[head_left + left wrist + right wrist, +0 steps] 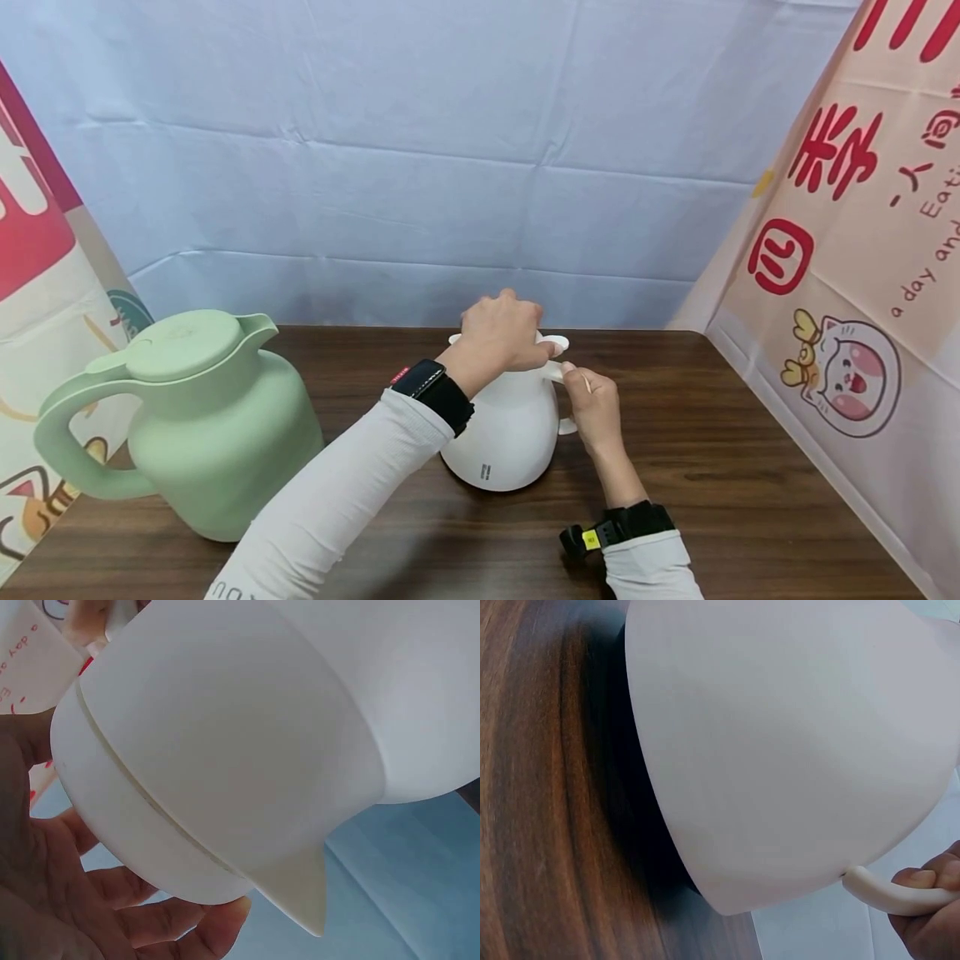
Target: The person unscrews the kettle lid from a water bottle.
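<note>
A white jug point(501, 433) stands upright on the wooden table, its spout toward the left in the head view. Over its top lies my left hand point(501, 333); in the left wrist view the fingers of that hand point(127, 900) curl round the rim of the white lid point(150, 840). My right hand point(596, 408) grips the jug's handle on the right side, and the right wrist view shows this hand point(934, 907) round the curved white handle point(889, 894). The palm side of the right hand is hidden in the head view.
A large green jug point(225, 433) stands on the left of the table point(735, 467), its handle to the left and spout to the right. Behind the table hangs a pale blue cloth point(420, 167); printed cloths point(847, 250) flank both sides.
</note>
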Available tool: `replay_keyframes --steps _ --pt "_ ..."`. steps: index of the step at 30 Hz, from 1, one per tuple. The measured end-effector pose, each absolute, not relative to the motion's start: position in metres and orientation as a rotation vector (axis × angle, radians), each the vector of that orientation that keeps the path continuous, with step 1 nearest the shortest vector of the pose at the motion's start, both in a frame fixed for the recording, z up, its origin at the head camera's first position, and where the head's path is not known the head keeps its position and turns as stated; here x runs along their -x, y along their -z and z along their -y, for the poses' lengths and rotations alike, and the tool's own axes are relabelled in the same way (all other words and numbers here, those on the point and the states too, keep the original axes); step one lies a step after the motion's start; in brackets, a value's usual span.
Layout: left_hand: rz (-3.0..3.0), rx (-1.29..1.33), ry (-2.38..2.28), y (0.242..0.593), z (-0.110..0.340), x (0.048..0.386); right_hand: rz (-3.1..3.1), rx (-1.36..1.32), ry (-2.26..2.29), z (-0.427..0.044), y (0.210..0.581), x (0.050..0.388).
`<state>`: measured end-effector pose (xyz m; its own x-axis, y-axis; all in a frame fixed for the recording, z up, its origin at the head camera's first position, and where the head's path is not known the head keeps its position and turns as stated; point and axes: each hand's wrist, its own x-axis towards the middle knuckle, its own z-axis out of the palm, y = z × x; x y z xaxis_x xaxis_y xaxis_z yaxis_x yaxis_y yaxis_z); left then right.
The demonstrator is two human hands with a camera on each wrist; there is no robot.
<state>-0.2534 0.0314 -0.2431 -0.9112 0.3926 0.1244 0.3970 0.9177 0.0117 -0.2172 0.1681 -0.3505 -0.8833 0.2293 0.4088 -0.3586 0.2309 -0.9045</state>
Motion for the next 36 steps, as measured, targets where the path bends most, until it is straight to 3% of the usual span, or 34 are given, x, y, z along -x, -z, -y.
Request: replay_keyframes --steps 36 --pt "3.01 0.594 0.013 0.229 -0.038 0.265 2.11 -0.072 -1.631 -0.166 0.349 0.212"
